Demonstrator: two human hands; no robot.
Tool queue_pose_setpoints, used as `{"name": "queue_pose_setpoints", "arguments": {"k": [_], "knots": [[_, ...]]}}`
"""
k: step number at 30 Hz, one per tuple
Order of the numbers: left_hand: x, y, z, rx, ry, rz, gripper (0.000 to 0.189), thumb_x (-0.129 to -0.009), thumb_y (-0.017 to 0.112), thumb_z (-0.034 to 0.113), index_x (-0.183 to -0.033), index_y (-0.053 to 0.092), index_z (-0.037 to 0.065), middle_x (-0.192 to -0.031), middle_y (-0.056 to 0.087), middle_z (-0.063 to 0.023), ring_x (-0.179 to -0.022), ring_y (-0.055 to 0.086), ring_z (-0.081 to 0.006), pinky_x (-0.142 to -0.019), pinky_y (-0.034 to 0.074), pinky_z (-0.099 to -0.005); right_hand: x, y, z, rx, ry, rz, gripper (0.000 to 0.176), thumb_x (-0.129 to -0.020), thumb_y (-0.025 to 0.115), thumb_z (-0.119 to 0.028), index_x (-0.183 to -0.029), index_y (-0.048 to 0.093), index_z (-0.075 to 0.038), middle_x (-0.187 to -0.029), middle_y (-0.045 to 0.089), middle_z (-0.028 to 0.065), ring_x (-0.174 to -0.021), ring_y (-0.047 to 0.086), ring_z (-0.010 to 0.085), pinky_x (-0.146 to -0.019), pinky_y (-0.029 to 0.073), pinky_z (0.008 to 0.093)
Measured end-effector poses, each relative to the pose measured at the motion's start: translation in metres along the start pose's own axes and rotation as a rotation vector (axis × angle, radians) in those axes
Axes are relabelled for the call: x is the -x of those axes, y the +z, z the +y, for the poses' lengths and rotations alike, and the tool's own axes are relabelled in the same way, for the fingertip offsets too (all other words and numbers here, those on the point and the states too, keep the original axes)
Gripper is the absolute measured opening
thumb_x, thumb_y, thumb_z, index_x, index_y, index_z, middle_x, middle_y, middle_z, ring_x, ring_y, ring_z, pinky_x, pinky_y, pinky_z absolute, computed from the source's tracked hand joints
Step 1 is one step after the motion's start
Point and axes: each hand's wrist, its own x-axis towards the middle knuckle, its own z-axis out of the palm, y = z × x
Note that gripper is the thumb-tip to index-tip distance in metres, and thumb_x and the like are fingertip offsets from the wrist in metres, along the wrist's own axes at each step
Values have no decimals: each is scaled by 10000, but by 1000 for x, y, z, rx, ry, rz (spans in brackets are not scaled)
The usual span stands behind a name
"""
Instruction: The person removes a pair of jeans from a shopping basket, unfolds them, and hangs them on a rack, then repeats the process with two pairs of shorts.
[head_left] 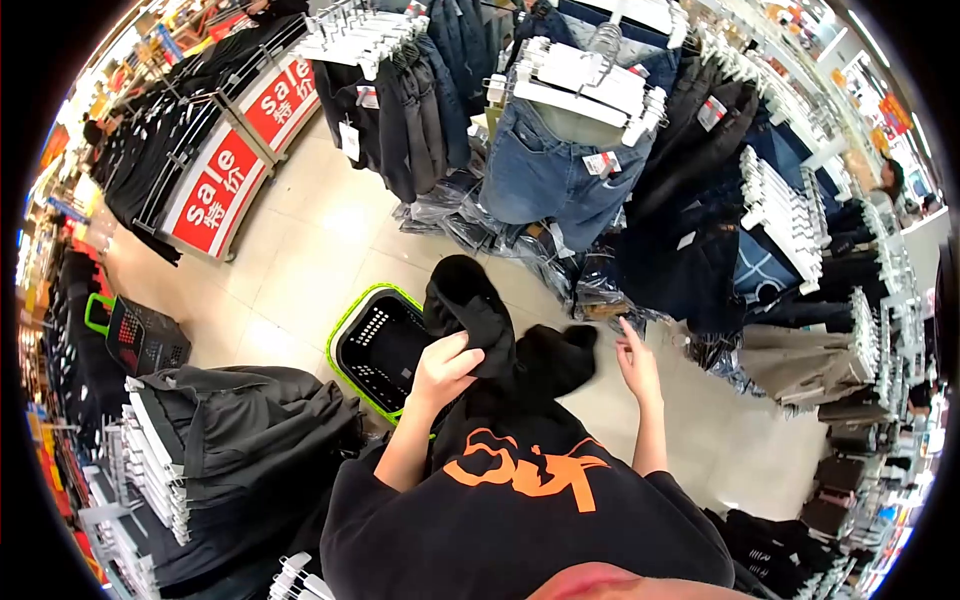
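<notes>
My left hand (447, 368) is closed on a black garment (465, 290), bunched in front of my body. Two tube-like dark parts of it stick out, one upward and one to the right. Its kind cannot be made out for sure, though it resembles trousers. To the right, my right hand (637, 368) is held up with its fingers apart and nothing in it. A gap separates it from the garment's blurred right end. Just beyond my left hand stands a black shopping basket (385, 345) with a bright green rim, partly covered by the garment.
Racks of jeans (560, 160) and dark trousers on white hangers (780, 215) curve around ahead and right. Plastic-wrapped packs (600, 285) lie beneath. At left are red sale signs (210, 195), a second basket (150, 335) and a rack of grey trousers (240, 415). Pale tiled floor (290, 270) runs between.
</notes>
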Motion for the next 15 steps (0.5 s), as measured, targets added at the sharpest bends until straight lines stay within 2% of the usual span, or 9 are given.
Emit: {"name": "queue_pose_setpoints", "arguments": {"k": [1, 2, 4, 6, 8, 11, 12, 14, 15], "knots": [[-5, 0, 7, 70, 14, 20, 274, -469, 634, 44, -708, 501, 24, -765, 521, -124, -671, 529, -283, -549, 442, -312, 2, 1, 2, -114, -93, 59, 459, -765, 482, -27, -1207, 385, -106, -993, 549, 133, -857, 557, 203, -748, 428, 287], [-9, 0, 13, 137, 29, 41, 274, -470, 631, 45, -710, 503, 19, -784, 530, -129, -676, 533, -287, -553, 444, -311, 5, 3, -5, -114, -87, 68, 459, -765, 482, -27, -1207, 385, -106, -993, 549, 133, -857, 557, 203, -748, 428, 287], [-17, 0, 24, 194, 76, 22, 245, -476, 623, 49, -692, 513, 14, -817, 545, -137, -691, 548, -283, -563, 449, -302, 12, 12, -34, -449, -185, 54, 516, -697, 472, 52, -1168, 439, -155, -1068, 504, 141, -967, 502, 270, -824, 393, 316], [-17, 4, 36, 197, 136, -68, 227, -485, 624, 48, -684, 518, 18, -806, 549, -133, -679, 550, -273, -557, 446, -296, 15, 17, -59, -154, -546, 70, 564, -633, 472, 80, -1156, 444, -132, -1151, 432, 160, -1061, 427, 292, -871, 358, 343], [-28, 4, 54, 274, 187, -35, 212, -497, 633, 63, -675, 524, 27, -754, 536, -123, -647, 541, -265, -536, 438, -292, 17, 30, -75, -47, -640, -10, 590, -582, 453, 91, -1140, 441, -99, -1198, 378, 157, -1123, 355, 301, -909, 320, 356], [-20, 4, 61, 312, 147, -25, 226, -478, 669, 110, -645, 530, 47, -709, 520, -123, -589, 520, -275, -505, 424, -290, 18, 65, -50, -214, -641, -278, 588, -565, 477, 45, -1138, 422, -76, -1170, 407, 165, -1091, 375, 325, -889, 335, 358], [-17, 5, 62, 235, 123, 62, 231, -464, 670, 91, -644, 531, 51, -663, 517, -95, -558, 504, -273, -487, 412, -288, 29, 58, -53, -187, -531, -413, 500, -626, 498, -23, -1121, 426, -46, -1083, 475, 186, -1024, 435, 330, -848, 366, 346], [-24, 8, 66, 160, 22, 104, 216, -472, 654, 51, -650, 531, 45, -605, 497, -71, -531, 496, -235, -478, 400, -277, 43, 44, -58, -70, -235, -647, 386, -715, 472, -96, -1093, 444, -22, -980, 528, 198, -956, 482, 332, -805, 392, 335], [-30, 12, 72, 162, -117, 110, 204, -485, 646, 36, -654, 531, 38, -598, 502, -69, -522, 494, -215, -481, 397, -268, 42, 51, -39, -107, -352, -636, 328, -769, 425, -137, -1069, 467, -11, -942, 546, 199, -910, 506, 331, -774, 408, 329]]}}
